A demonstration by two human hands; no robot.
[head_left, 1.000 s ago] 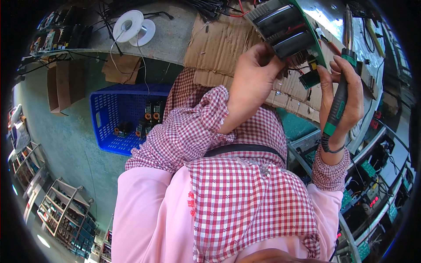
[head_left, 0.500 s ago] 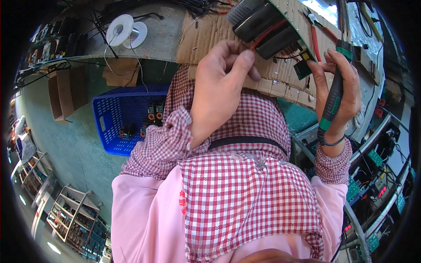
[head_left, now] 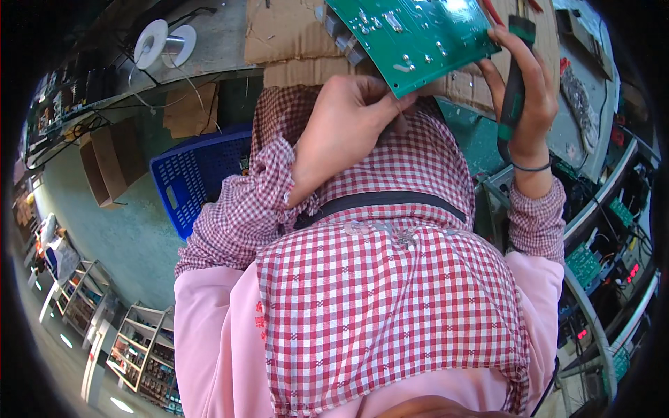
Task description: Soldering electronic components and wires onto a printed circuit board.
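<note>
A green circuit board (head_left: 421, 38) is tilted up over the bench with its soldered underside toward me. My left hand (head_left: 345, 122) is closed at its lower left corner, thumb and fingers pinched by the edge; the fingertips are partly hidden, and I cannot tell whether a wire is in them too. At the right edge of the board, my right hand (head_left: 533, 101) steadies it with the fingertips while gripping a soldering iron (head_left: 514, 97) with a black and green handle. The iron's tip points away from me, cut off by the top of the picture.
Cardboard (head_left: 293, 35) covers the bench under the board. A solder wire spool (head_left: 152, 43) stands on the left, its wire trailing over the edge. Below hangs a blue plastic crate (head_left: 188, 184). Racks with green boards (head_left: 584, 265) stand on the right.
The board has turned over from its component side to its soldered side. My left hand has gone from a red wire to the board's lower corner. The iron stays in my right hand.
</note>
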